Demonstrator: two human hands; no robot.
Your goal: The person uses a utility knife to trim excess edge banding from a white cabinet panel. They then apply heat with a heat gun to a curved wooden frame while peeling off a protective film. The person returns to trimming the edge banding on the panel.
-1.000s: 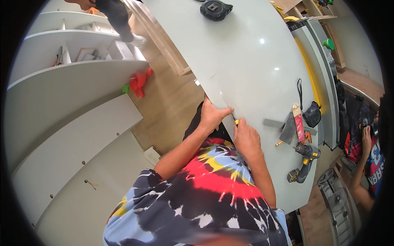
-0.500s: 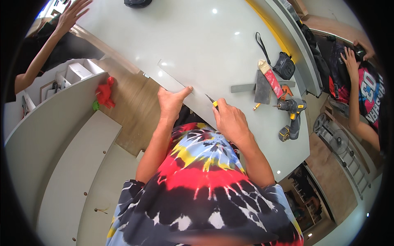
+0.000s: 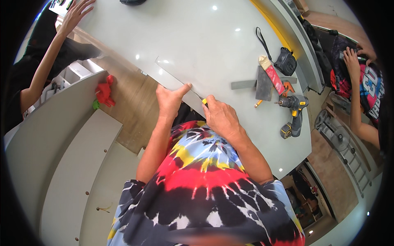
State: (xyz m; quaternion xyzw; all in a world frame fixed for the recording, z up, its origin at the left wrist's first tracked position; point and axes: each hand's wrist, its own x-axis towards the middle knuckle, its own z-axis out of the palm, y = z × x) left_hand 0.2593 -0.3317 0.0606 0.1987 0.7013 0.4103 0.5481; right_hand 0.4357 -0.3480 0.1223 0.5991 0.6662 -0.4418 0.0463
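Note:
My left hand (image 3: 169, 100) grips a flat white strip (image 3: 192, 97) at the near edge of the white table (image 3: 197, 45). Its thumb lies on top, pointing right, and the other fingers are mostly hidden below the edge. In my right hand (image 3: 221, 117) is a utility knife (image 3: 205, 102) with a yellow and black handle. The knife's tip meets the strip just right of my left thumb. A thin dark line runs along the strip's far side.
Right of my hands lie a cordless drill (image 3: 294, 110), a tape measure (image 3: 285, 61), a red and cream packet (image 3: 271, 76), a grey plate (image 3: 263, 84) and a pencil (image 3: 258, 103). One person's hand (image 3: 76, 16) rests at the far left; another person (image 3: 363, 82) is at the right.
My right hand has moved left and slightly away from me, bringing the knife tip onto the strip near my left thumb. My left hand keeps its grip.

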